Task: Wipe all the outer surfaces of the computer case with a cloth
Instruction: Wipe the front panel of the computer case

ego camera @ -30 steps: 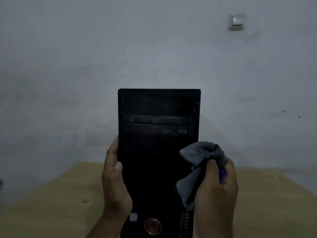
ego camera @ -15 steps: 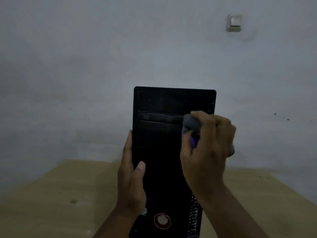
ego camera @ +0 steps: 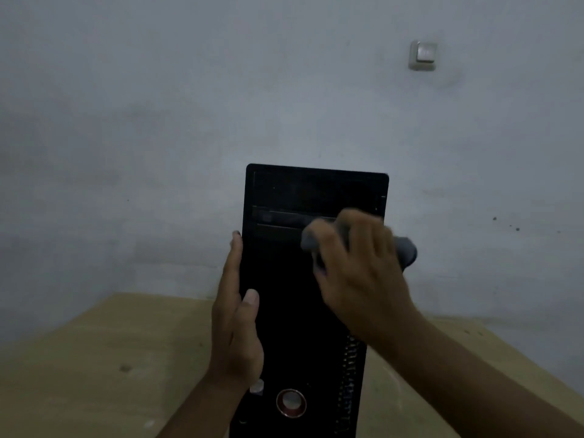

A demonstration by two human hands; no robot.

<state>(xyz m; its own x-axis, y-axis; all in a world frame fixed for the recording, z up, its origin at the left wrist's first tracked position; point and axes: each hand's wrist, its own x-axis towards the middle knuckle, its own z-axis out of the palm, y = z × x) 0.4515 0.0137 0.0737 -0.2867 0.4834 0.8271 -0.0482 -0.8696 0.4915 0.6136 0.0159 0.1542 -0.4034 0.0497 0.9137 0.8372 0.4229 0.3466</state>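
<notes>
A black computer case (ego camera: 284,279) stands upright in the middle of the view with its front panel facing me; drive bays sit near its top and a round red-ringed button near the bottom. My left hand (ego camera: 235,320) clasps the case's left edge, thumb on the front panel. My right hand (ego camera: 360,273) is closed on a grey cloth (ego camera: 406,252) and presses it against the right part of the drive bays. The cloth shows at my fingertips and sticks out past the case's right edge; the hand is motion-blurred.
The case rests on a light wooden table (ego camera: 94,368) that runs to both sides. Behind it is a pale grey wall with a light switch (ego camera: 422,55) high on the right.
My right hand rose with the cloth from the lower right of the panel to the drive bays and now spreads across them. The case shifted slightly right in the view. My left hand kept its hold.
</notes>
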